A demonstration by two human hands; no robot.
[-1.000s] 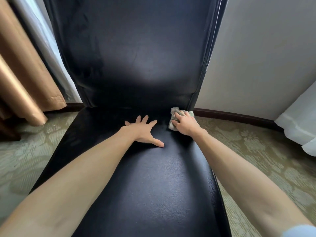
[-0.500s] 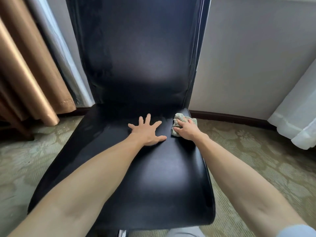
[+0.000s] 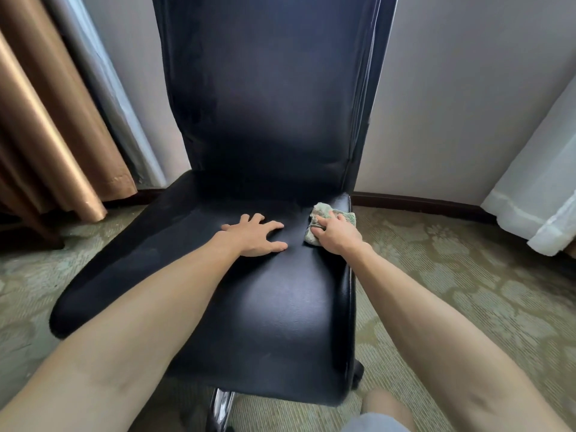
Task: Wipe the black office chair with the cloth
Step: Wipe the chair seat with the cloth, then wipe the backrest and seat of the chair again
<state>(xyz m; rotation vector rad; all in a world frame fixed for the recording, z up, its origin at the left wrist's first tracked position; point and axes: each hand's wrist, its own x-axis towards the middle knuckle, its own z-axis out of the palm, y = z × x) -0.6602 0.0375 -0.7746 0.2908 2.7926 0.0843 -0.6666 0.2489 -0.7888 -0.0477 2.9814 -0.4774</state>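
The black office chair (image 3: 268, 307) fills the middle of the view, its tall backrest rising to the top edge. A crumpled pale green cloth (image 3: 327, 213) lies at the rear right corner of the seat, near the seat's edge. My right hand (image 3: 335, 233) presses down on the cloth, fingers lying over it. My left hand (image 3: 257, 233) rests flat on the seat just left of it, fingers spread, holding nothing.
Brown curtains (image 3: 46, 135) hang at the left, a white sheer curtain (image 3: 542, 194) at the right. A grey wall (image 3: 467, 104) with dark skirting stands behind the chair. Patterned green carpet (image 3: 452, 275) covers the floor. My knee (image 3: 386, 406) and the chair's chrome post (image 3: 221, 406) show at the bottom.
The view has pulled back, so the seat's front edge and the chair post now show. My right hand and the cloth have shifted slightly toward the seat's right edge. My left hand stays flat.
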